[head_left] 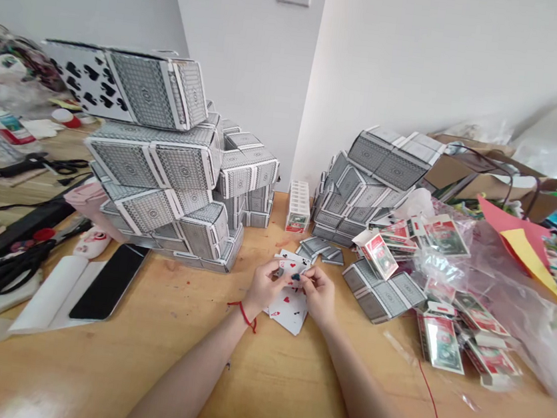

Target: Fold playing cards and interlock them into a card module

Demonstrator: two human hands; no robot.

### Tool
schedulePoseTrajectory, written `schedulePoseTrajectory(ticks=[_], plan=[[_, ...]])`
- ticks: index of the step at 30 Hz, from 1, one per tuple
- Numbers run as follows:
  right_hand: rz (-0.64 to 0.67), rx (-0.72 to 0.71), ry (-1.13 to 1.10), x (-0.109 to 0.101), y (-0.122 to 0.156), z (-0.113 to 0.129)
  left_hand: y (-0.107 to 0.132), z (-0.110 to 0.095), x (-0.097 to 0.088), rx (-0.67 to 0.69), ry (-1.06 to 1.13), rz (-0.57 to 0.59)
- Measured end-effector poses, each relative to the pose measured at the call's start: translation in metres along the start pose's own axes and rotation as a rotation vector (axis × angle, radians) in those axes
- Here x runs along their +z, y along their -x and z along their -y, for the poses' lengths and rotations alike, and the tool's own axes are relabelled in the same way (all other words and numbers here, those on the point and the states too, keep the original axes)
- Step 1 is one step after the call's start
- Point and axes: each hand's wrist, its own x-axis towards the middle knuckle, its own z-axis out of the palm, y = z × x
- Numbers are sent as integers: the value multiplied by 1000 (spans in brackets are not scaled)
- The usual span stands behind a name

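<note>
Both my hands meet over the middle of the wooden table (259, 381). My left hand (264, 286), with a red string at the wrist, and my right hand (318, 294) pinch the same small fan of playing cards (292, 263) between them, faces up. More face-up cards (291, 310) lie on the table just under my hands. A few grey-backed cards (321, 249) lie flat beyond my fingers.
A tall stack of blocks built from grey-backed cards (162, 169) stands at the left; a lower one (373, 173) stands at the right. Card packs (445, 335) and clear plastic spread right. A black phone (109, 280), scissors (10, 269) and coloured paper (525, 247) lie around.
</note>
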Motion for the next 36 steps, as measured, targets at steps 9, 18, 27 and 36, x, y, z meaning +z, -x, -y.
schedulePoseTrajectory(ticks=[9,18,27,36], plan=[[-22,-254,345,9,10,7,3,-9,9,-132,172,-44],[0,-236,319,14,13,9,3,-3,7,-133,18,-128],[-24,-61,-56,10,7,8,0,-3,4,40,-120,-144],[1,14,-196,11,10,15,1,2,6,15,-229,-116]])
